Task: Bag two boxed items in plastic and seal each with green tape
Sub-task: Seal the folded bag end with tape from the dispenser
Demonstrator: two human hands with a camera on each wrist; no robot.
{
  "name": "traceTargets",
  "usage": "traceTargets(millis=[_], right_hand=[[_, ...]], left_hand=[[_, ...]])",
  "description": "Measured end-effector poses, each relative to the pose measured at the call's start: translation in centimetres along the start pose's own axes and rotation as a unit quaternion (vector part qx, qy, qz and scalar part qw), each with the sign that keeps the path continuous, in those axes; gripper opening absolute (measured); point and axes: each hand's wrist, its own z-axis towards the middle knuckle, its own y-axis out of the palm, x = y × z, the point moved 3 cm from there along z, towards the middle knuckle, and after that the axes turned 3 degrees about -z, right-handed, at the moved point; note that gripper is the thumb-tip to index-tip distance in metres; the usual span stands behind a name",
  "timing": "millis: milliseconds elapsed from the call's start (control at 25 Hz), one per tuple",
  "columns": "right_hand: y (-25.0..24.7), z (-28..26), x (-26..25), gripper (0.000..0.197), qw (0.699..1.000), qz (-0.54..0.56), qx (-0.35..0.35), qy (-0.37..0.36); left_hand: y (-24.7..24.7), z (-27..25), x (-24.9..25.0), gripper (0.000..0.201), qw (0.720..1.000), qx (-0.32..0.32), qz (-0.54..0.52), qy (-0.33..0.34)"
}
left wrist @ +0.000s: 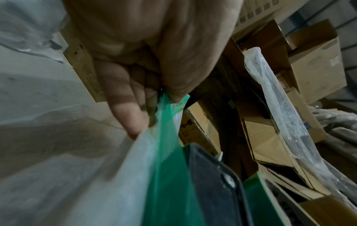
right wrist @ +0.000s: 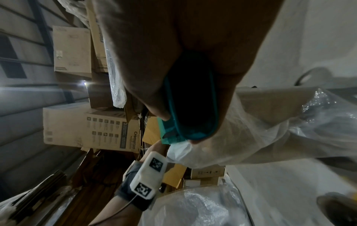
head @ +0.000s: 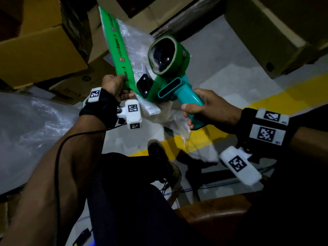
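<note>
Here the green tape [head: 116, 45] runs as a long printed strip along the edge of the plastic bag [head: 136, 48], held up in the air in front of the person, above the floor. The left hand [head: 113, 86] pinches the near end of the strip and the bag edge together, thumb against fingers [left wrist: 127, 116]. The right hand [head: 207, 107] is wrapped around the teal handle of the tape dispenser [head: 166, 71], whose mouth sits right at the strip's lower end.

The likely trouble is at the cut: with nothing firm behind the bag, a pull of the dispenser could stretch or tear the thin plastic, or the tape could fold onto itself and leave the seam partly open. A slack pinch would let the edge slip free. Whether a box sits inside this bag cannot be told.

Cardboard boxes [head: 40, 50] crowd close behind, near enough to snag the strip. A sheet of bubble wrap [head: 32, 130] lies to the left, and a yellow floor line [head: 266, 102] runs beneath, beside the person's shoe [head: 159, 153].
</note>
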Motion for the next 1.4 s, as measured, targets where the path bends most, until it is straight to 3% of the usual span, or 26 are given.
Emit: traceTargets(millis=[160, 320, 400, 640, 720, 800, 880, 1000, 1080, 1120, 1200, 1320, 1400], right_hand=[[-0.3, -1.0, -0.1, 0.019, 1.0, -0.005, 0.01, -0.006], [-1.0, -1.4, 0.4, 0.015, 1.0, 0.007, 0.003, 0.019], [-1.1, -1.5, 0.5, 0.017, 1.0, -0.004, 0.002, 0.028], [-0.5, -2.4, 1.0, 0.015, 0.998, -0.036, -0.015, 0.043], [-0.5, -2.7, 1.0, 0.012, 0.998, -0.042, -0.009, 0.044], [-0.9, -2.8, 0.7, 0.013, 0.998, -0.044, 0.002, 0.042], [-1.5, -2.6, 0.3, 0.016, 0.998, -0.037, 0.013, 0.04], [-2.5, -2.2, -0.2, 0.021, 0.999, 0.002, 0.03, 0.043], [-2.9, -2.1, -0.4, 0.02, 0.998, 0.028, 0.034, 0.049], [-3.2, -2.1, -0.5, 0.018, 0.997, 0.037, 0.032, 0.052], [-3.5, -2.1, -0.5, 0.014, 0.997, 0.051, 0.026, 0.06], [-4.0, -1.9, -0.2, 0.016, 0.996, 0.054, 0.024, 0.067], [-4.2, -1.8, -0.1, 0.019, 0.996, 0.05, 0.023, 0.069]], left_hand=[[0.2, 0.0, 0.5, 0.017, 0.999, -0.003, -0.037, 0.004], [0.6, -2.4, -1.2, 0.035, 0.982, -0.139, -0.085, -0.095], [0.4, -4.5, -2.3, 0.033, 0.964, -0.177, -0.128, -0.151], [1.4, -9.2, -5.1, 0.01, 0.914, -0.111, -0.349, -0.175], [2.1, -9.5, -5.8, 0.027, 0.905, -0.125, -0.379, -0.149], [2.5, -9.2, -6.1, 0.05, 0.933, -0.109, -0.332, -0.083], [2.6, -8.7, -5.6, 0.072, 0.972, -0.115, -0.204, 0.032], [2.7, -7.9, -3.1, 0.089, 0.97, -0.166, 0.017, 0.176], [2.4, -6.7, -1.3, 0.084, 0.929, -0.13, 0.222, 0.266], [2.3, -6.1, -0.2, 0.08, 0.886, -0.1, 0.328, 0.312], [2.3, -4.7, 1.6, 0.075, 0.775, -0.061, 0.497, 0.386], [2.5, -2.1, 3.5, 0.07, 0.597, -0.07, 0.659, 0.452], [3.1, -0.6, 4.3, 0.058, 0.535, -0.1, 0.695, 0.47]])
